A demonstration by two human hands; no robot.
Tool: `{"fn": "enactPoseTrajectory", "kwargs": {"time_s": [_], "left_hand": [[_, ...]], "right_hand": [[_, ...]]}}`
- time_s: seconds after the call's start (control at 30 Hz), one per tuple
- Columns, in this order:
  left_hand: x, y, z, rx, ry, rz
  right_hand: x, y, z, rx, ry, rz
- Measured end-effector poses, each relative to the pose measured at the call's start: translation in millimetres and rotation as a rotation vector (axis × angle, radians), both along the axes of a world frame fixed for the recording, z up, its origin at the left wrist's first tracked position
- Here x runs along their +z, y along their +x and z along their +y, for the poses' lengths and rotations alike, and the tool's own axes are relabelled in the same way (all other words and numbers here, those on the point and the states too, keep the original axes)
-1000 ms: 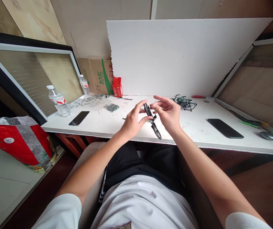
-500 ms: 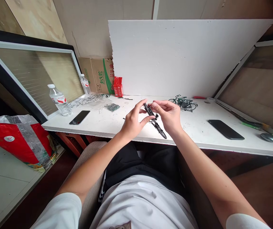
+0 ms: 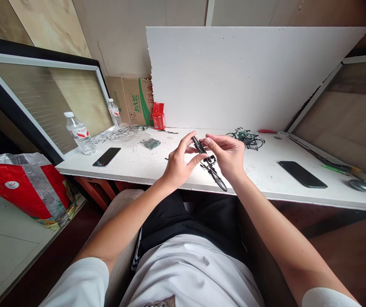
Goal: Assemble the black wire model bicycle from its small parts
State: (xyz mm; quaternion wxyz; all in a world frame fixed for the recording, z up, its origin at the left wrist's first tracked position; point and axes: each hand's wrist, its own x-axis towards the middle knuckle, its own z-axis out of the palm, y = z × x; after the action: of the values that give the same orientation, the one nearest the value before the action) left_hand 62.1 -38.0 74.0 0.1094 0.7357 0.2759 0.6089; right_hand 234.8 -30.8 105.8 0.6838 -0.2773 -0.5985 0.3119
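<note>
A dark model bicycle is held tilted above the front of the white table, one wheel pointing down to the right. My left hand grips it from the left, with the thumb low and the index finger at the upper wheel. Against its upper right side, my right hand has thumb and fingertips pinched together; what lies between them is too small to make out. Behind my right hand, dark green model bicycles stand on the table, partly hidden.
Left on the table are a phone, a water bottle, a bag of small parts and loose part frames. A red box stands behind. On the right lie another phone and a mouse.
The held bicycle has turned slightly, and its lower wheel has shifted a little down and right. My right hand has moved slightly right; my left hand keeps its grip.
</note>
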Motion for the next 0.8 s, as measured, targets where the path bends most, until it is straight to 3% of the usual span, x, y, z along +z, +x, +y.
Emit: {"fn": "enactPoseTrajectory", "kwargs": {"time_s": [0.8], "left_hand": [[0.4, -1, -1, 0.132, 0.193, 0.105]], "right_hand": [[-4.7, 8, 10, -0.078, 0.077, -0.156]]}}
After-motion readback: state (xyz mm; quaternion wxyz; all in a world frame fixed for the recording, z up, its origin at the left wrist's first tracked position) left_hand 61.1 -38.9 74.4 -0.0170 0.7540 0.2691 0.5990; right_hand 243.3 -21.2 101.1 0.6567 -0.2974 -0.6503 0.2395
